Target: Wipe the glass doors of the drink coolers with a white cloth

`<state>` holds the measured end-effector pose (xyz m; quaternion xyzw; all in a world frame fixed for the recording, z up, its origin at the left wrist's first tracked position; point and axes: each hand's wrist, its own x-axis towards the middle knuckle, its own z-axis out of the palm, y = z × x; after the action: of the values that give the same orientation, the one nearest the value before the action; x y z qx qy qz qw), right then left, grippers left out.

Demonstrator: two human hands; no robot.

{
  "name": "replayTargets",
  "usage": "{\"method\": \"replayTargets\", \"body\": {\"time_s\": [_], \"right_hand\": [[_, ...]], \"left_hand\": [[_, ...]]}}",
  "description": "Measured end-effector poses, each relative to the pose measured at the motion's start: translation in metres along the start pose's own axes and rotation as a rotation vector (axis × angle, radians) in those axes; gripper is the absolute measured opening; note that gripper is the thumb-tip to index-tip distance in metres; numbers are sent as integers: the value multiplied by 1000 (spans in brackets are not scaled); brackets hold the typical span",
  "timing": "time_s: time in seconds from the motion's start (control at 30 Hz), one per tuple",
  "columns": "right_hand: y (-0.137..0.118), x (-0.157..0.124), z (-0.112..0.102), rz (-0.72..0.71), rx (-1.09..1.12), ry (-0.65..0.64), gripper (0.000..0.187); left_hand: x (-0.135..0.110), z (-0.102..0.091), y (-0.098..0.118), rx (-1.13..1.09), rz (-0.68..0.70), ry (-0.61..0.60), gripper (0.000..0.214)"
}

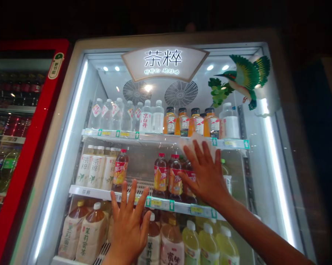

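Observation:
In front of me is the glass door of a lit drinks fridge (77, 48). My right hand (207, 176) holds a thin white cloth or tissue (196, 141) flat against the glass, fingers spread over it, level with the upper shelf edge. Most of that cloth is hidden behind the fingers. Lower and to the left, my left hand (129, 222) is open, its fingers spread and its palm toward the glass. It looks to be resting on the pane, in front of the middle shelf edge. Nothing shows in it.
Behind the glass, shelves carry clear water bottles (117, 114), orange drink bottles (170, 121), red-capped tea bottles (160, 175) and green-yellow bottles (208, 241). A kingfisher sticker (241, 79) is at the upper right. A second, red-framed fridge (48, 121) stands to the left.

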<state>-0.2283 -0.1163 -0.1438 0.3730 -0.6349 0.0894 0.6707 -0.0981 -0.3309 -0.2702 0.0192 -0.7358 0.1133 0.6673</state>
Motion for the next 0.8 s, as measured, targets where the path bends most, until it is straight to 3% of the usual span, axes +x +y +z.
{"method": "replayTargets", "body": {"time_s": [0.17, 0.37, 0.53, 0.6, 0.7, 0.73, 0.8], "right_hand": [[-45, 20, 6, -478, 120, -211, 91], [-70, 87, 24, -243, 112, -95, 93], [-133, 121, 46, -646, 264, -246, 102], [-149, 149, 54, -616, 276, -234, 97], [-168, 192, 64, -391, 242, -151, 88], [-176, 200, 67, -384, 235, -143, 86], [-196, 204, 72, -523, 247, -168, 84]], "left_hand": [[-6, -11, -43, -18, -40, -6, 69], [2, -25, -108, 28, -32, -7, 71], [17, -34, -168, 64, 41, -13, 72], [20, -37, -185, 71, 44, -18, 71], [21, -41, -205, 68, 57, -23, 71], [20, -42, -211, 66, 65, -21, 71], [19, -45, -223, 60, 85, -5, 72]]}}
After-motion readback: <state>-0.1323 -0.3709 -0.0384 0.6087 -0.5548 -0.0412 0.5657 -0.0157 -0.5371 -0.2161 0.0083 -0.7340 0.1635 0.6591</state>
